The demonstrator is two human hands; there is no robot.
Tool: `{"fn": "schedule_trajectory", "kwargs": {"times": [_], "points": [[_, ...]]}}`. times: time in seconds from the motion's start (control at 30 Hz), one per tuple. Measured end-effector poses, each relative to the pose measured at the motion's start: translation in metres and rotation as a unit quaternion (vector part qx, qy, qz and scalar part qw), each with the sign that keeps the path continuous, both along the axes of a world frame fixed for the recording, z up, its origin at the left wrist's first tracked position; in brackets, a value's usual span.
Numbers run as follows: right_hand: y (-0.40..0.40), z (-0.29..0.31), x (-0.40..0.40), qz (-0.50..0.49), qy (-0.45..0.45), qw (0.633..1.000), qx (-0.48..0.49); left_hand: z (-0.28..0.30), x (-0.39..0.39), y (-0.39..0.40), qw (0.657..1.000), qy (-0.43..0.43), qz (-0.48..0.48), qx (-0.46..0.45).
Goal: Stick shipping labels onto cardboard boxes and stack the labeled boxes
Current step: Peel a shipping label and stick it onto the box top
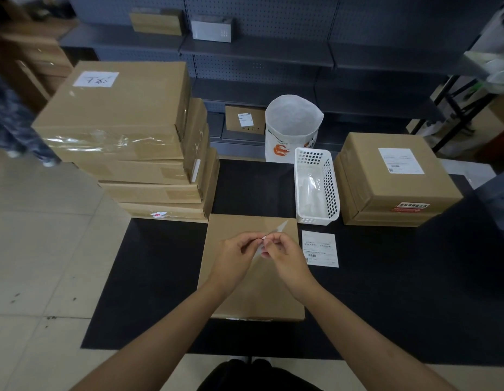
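Centrally, left hand (236, 251) and right hand (284, 253) pinching a thin label (273, 234) between fingertips, above a flat box (256, 294), second label (319, 248) just right of it.

Left hand (239, 251) and right hand (281, 253) pinched a thin label sheet (273, 234) above a flat cardboard box (253, 292) on a black table (386, 292), printed shipping label (319, 248) just beside the box, white basket (315, 187) behind, tall box stack (126, 142) at left, labeled boxes (394, 179) at right.

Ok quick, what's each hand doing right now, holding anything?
Left hand: fingers pinch one corner of the label sheet.
Right hand: fingers pinch the same sheet, held above the cardboard box.
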State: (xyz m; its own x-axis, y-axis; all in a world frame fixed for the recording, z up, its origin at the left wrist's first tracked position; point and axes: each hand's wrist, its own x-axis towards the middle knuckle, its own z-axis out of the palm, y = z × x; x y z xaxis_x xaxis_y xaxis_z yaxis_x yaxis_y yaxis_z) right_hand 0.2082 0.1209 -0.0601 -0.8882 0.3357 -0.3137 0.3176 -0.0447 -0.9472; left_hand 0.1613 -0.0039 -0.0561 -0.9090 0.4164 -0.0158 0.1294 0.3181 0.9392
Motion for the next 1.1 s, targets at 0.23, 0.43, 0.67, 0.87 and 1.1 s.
{"fn": "schedule_trajectory", "kwargs": {"times": [0.23,0.43,0.67,0.87,1.1], "points": [[0.0018,0.0020,-0.0031,-0.004,-0.007,1.000,-0.008,0.0019,-0.0010,0.0023,1.000,0.004,-0.009,-0.014],[0.0031,-0.0037,-0.0051,0.001,-0.010,1.000,-0.009,0.0033,-0.0023,0.0028,0.999,0.037,-0.020,-0.033],[0.0031,-0.0038,-0.0069,-0.008,-0.012,1.000,-0.017,0.0016,-0.0035,0.0032,0.996,0.070,-0.030,-0.047],[0.0036,-0.0029,-0.0077,-0.020,-0.010,0.999,-0.023,0.0001,-0.0052,0.0041,0.996,0.072,-0.027,-0.035],[0.0053,0.0024,-0.0065,0.007,0.027,0.996,0.087,0.0001,-0.0059,0.0029,0.999,0.040,-0.023,-0.012]]}}
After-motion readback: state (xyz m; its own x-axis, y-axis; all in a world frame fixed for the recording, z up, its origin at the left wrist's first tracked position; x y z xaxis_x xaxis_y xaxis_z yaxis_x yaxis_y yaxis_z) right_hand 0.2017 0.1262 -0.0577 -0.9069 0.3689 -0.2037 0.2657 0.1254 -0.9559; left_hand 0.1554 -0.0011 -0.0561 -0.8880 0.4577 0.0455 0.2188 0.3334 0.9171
